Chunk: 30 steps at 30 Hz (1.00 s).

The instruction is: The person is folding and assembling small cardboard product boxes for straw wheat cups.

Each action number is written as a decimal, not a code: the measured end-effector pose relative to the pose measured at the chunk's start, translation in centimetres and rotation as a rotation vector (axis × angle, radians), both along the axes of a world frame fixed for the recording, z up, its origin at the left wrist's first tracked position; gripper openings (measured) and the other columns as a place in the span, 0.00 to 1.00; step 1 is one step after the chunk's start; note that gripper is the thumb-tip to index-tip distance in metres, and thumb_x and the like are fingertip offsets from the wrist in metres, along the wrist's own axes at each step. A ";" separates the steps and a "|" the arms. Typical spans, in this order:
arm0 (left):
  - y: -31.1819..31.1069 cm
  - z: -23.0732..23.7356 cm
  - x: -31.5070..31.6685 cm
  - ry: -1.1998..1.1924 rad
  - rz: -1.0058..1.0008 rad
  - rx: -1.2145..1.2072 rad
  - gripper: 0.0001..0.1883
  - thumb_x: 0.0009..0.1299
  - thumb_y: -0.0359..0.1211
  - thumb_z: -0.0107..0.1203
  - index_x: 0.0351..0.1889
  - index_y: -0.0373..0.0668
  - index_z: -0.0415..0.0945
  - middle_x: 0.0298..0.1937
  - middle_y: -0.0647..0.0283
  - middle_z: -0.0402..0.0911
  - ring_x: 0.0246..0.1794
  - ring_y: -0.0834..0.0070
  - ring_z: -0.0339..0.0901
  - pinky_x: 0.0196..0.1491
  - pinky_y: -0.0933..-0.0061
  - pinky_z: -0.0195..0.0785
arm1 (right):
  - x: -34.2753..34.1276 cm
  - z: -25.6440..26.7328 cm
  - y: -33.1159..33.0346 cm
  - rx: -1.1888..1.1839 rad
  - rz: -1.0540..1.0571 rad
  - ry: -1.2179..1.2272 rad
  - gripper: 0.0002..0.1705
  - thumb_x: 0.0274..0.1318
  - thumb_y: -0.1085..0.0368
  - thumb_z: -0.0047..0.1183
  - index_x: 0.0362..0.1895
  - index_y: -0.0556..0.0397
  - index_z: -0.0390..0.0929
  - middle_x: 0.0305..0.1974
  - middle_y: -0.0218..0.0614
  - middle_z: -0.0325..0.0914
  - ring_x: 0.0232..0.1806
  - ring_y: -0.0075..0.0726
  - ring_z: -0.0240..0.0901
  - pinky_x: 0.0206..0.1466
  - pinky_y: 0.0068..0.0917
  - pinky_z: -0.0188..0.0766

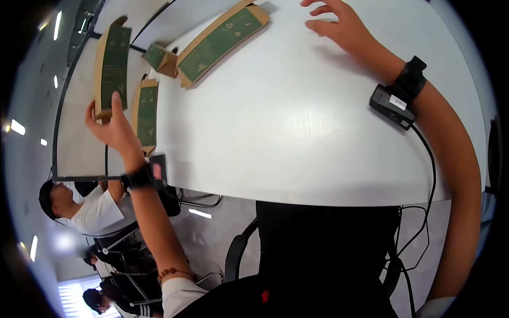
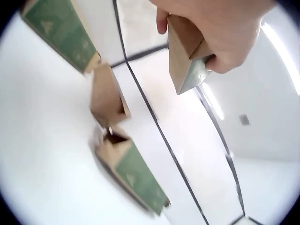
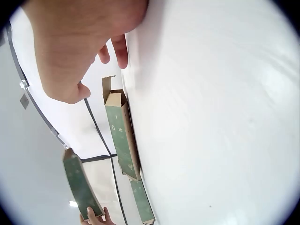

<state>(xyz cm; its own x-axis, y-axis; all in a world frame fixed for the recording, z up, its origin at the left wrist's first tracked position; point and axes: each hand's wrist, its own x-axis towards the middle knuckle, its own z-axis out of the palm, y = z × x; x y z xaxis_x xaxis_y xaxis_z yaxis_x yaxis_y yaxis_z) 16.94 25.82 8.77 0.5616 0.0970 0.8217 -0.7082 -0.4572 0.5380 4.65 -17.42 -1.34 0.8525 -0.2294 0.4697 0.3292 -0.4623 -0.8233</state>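
My left hand (image 1: pixel 117 127) grips the lower end of a long green and brown cardboard box (image 1: pixel 114 69), raised beyond the table's left edge. In the left wrist view, thumb and fingers hold that box (image 2: pixel 180 61) at its end. My right hand (image 1: pixel 350 32) hovers over the far side of the white table, fingers spread and slightly bent, holding nothing. The right wrist view shows the right hand (image 3: pixel 84 51) near an open-flapped long box (image 3: pixel 121 131), not touching it.
On the table lie a long green box (image 1: pixel 222 45), a small box (image 1: pixel 161 59) touching or close to its end, and another green box (image 1: pixel 147 114) along the left edge. A dark item (image 1: pixel 158 169) sits at the left corner. People sit at lower left; a cable hangs from the right wrist.
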 end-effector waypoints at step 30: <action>13.2 -2.1 -1.6 0.609 0.432 0.256 0.34 0.71 0.47 0.66 0.64 0.29 0.70 0.54 0.45 0.82 0.53 0.61 0.83 0.53 0.65 0.76 | -0.4 0.3 -0.1 -0.026 0.095 0.023 0.25 0.62 0.66 0.62 0.60 0.55 0.70 0.52 0.39 0.74 0.48 0.32 0.75 0.48 0.28 0.76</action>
